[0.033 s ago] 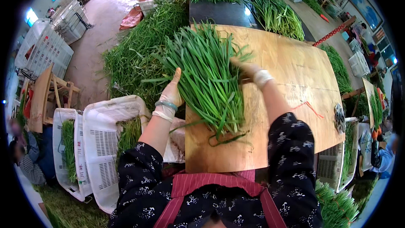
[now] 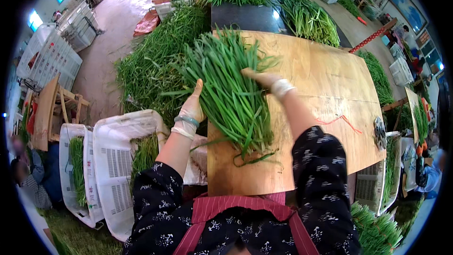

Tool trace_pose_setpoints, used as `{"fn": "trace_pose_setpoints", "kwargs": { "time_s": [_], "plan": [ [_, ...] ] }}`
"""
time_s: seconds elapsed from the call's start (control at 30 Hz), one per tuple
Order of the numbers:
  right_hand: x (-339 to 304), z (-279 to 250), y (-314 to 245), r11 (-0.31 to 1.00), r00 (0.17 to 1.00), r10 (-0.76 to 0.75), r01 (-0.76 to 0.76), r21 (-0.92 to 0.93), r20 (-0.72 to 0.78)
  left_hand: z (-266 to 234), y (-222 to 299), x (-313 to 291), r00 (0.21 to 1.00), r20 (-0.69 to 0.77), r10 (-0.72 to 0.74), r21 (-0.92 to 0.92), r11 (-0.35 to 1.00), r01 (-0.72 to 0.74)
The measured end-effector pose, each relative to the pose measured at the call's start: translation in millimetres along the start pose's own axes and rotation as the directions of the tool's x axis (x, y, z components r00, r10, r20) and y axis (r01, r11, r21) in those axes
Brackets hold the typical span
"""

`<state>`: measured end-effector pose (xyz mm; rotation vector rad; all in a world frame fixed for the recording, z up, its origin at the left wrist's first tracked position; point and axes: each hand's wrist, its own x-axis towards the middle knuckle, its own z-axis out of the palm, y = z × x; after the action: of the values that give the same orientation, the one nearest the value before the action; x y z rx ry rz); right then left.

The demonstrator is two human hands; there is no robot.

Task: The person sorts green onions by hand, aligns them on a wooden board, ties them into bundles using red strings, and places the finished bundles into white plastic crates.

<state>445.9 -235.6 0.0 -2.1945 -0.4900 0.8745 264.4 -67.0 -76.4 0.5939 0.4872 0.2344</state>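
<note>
Hands, gloved, both forearms reaching forward over the wooden counter (image 2: 325, 80). Left hand (image 2: 192, 108) open, palm pressed flat against the left flank of a bundle of green chives (image 2: 226, 89); right hand (image 2: 265, 79) cupped on its right side, fingers buried among the stalks. Bundle lies lengthwise at the counter's left edge. Bare board stretches to the right; white crates (image 2: 113, 160) stand below left.
</note>
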Motion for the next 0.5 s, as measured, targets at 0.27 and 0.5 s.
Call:
{"fn": "trace_pose_setpoints", "kwargs": {
  "time_s": [0.27,0.5],
  "plan": [
    [-20.3,96.9,-40.3,0.915,0.897,-0.385,0.341,0.216,0.218,19.4,12.5,-42.5,0.997,0.063,0.036,-0.021,0.999,-0.035],
    [-109.7,41.9,-72.8,0.473,0.533,-0.807,0.841,0.261,-0.254,95.8,54.6,-90.9,0.686,0.596,0.417,0.592,0.349,-0.726]
  ]
}}
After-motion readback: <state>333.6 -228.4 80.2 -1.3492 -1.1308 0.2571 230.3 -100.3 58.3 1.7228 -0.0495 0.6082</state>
